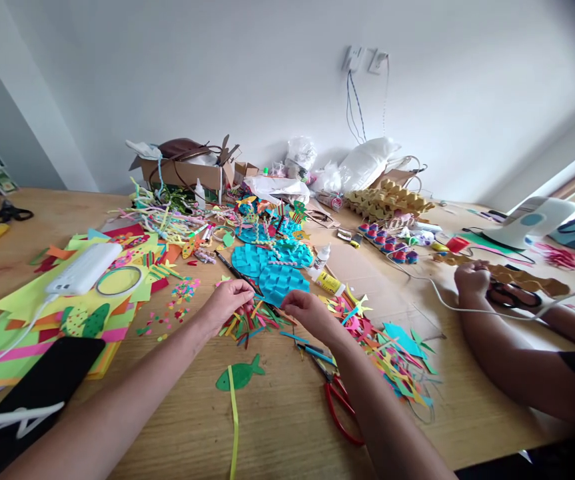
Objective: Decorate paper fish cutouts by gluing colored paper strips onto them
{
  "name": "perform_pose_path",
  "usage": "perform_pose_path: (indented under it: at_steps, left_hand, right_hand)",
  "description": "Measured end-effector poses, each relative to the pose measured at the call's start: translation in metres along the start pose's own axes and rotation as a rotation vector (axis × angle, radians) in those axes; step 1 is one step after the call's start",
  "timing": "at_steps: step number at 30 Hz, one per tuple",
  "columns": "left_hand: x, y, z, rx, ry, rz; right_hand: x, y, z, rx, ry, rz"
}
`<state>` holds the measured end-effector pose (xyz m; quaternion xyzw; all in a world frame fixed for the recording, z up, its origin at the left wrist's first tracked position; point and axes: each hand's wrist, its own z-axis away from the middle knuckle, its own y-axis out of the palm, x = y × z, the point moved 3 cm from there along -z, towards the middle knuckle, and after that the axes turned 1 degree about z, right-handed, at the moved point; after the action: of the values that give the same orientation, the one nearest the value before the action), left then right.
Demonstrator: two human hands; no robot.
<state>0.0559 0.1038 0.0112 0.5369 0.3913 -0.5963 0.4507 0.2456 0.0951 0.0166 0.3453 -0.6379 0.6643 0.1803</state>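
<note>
My left hand is closed in a pinch beside a dark pen. Whatever its fingertips hold is too small to make out. Fingers bent together, my right hand is at the lower edge of a blue textured paper piece; I cannot tell whether it grips that edge. Below both hands lie thin coloured paper strips. Nearer to me, a green paper fish rests on the table with a yellow paper strip across it. Red-handled scissors lie partly under my right forearm.
On the left are coloured paper sheets, a white power bank and a black phone. Glue bottles and paper scraps lie right of centre. A co-worker's hand works beside egg-carton pieces.
</note>
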Motion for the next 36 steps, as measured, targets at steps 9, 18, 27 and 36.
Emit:
perform_pose_path:
  at_steps: [9, 18, 27, 36]
  left_hand:
    - [-0.005, 0.002, 0.018, 0.146, -0.14, 0.068]
    - [0.002, 0.005, 0.039, 0.223, -0.207, -0.033]
    - [0.003, 0.002, 0.053, 0.312, -0.268, -0.026]
    - [0.012, 0.008, 0.055, 0.337, -0.256, -0.108]
  right_hand:
    - [0.031, 0.008, 0.041, -0.267, -0.452, 0.242]
    - [0.041, 0.028, 0.068, -0.296, -0.611, 0.342]
    - [0.031, 0.042, 0.085, -0.286, -0.592, 0.366]
    - [0.046, 0.041, 0.094, -0.262, -0.657, 0.325]
